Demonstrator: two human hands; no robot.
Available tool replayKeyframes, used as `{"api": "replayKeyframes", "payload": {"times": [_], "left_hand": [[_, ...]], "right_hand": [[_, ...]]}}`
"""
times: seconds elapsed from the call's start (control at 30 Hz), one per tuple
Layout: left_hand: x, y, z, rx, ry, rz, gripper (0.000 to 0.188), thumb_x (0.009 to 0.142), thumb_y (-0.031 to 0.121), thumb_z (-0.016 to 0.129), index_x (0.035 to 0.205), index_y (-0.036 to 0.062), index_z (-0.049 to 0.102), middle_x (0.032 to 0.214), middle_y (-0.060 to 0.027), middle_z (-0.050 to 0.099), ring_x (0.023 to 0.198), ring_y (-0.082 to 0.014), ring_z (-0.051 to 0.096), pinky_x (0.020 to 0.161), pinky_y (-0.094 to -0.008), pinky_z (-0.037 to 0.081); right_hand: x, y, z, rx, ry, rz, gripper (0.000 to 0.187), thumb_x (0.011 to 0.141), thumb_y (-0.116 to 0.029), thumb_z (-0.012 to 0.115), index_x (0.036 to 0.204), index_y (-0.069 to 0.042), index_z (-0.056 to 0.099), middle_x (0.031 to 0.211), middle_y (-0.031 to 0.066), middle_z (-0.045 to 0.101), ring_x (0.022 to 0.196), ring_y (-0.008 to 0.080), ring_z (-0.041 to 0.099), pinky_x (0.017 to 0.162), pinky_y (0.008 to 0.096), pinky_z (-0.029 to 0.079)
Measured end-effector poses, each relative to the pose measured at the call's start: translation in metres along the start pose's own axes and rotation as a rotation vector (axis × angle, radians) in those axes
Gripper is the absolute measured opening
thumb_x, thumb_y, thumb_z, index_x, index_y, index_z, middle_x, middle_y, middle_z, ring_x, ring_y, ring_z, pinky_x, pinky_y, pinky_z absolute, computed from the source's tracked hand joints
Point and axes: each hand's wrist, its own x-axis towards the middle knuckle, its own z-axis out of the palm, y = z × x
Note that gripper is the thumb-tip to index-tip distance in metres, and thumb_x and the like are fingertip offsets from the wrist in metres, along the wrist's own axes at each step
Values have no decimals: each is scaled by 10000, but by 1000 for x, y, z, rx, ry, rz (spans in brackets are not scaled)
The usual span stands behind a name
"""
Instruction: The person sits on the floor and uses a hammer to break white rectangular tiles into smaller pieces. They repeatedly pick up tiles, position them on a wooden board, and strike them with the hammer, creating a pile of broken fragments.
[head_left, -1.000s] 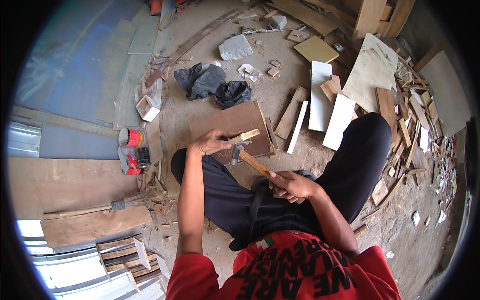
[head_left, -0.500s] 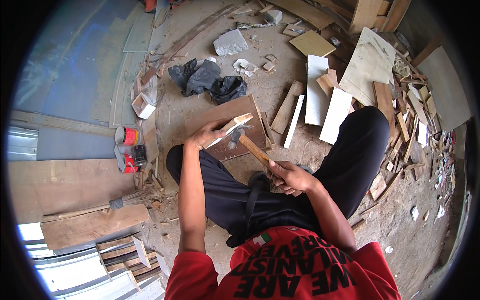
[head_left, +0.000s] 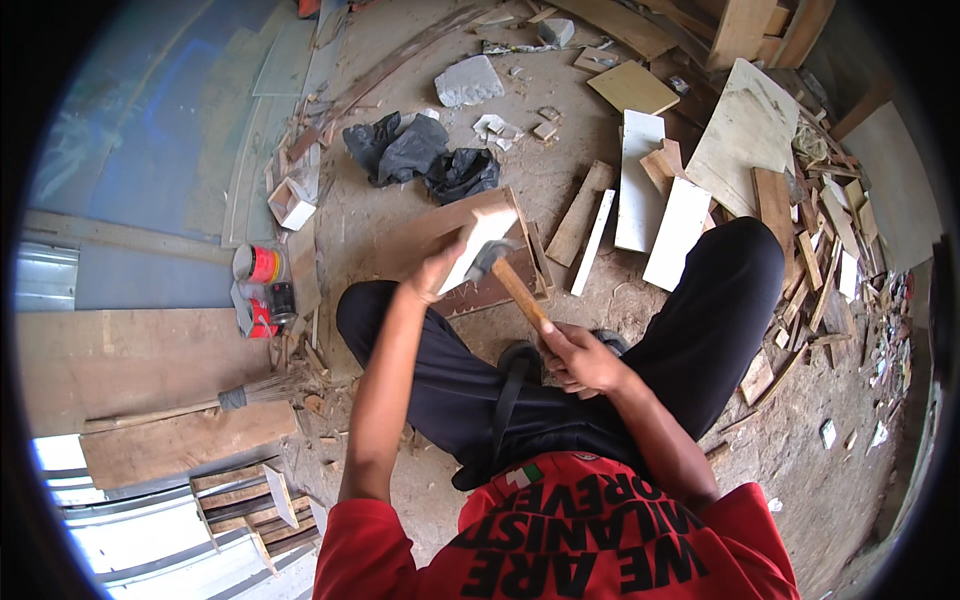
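Note:
My left hand (head_left: 438, 272) is closed around a short white-faced board (head_left: 487, 228), held tilted over a brown wooden box (head_left: 420, 237). The board and the hand are smeared by motion. In my right hand (head_left: 580, 360) is a hammer (head_left: 518, 291), gripped near the end of its wooden handle. Its dark metal head lies against or just beside the right face of the board; whether they touch I cannot tell. The box rests on the floor between my legs, its near side partly covered by the hammer and my left hand.
Past the box lie black plastic bags (head_left: 405, 150) and a concrete block (head_left: 469, 81). White boards (head_left: 677, 233) and a heap of wood scraps (head_left: 815, 245) spread to the right. Paint cans (head_left: 257, 265) and a twig broom (head_left: 245, 394) are at the left.
My left hand has shifted right and slightly up with the board, which now shows more of its white face. The hammer head has moved a little right and up, staying beside it.

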Motion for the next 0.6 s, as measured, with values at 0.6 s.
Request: {"api": "replayKeyframes", "payload": {"times": [0.6], "left_hand": [[34,-54,18,1521,580,-98,1145,607,585,865,1528,172,322,1501,-246,394,1388,-424,369,1139,-541,305]], "right_hand": [[31,18,-23,-552,707,-484,493,1064,-452,434,898,5,518,619,70,501,482,172,478,486,368,403]]}}
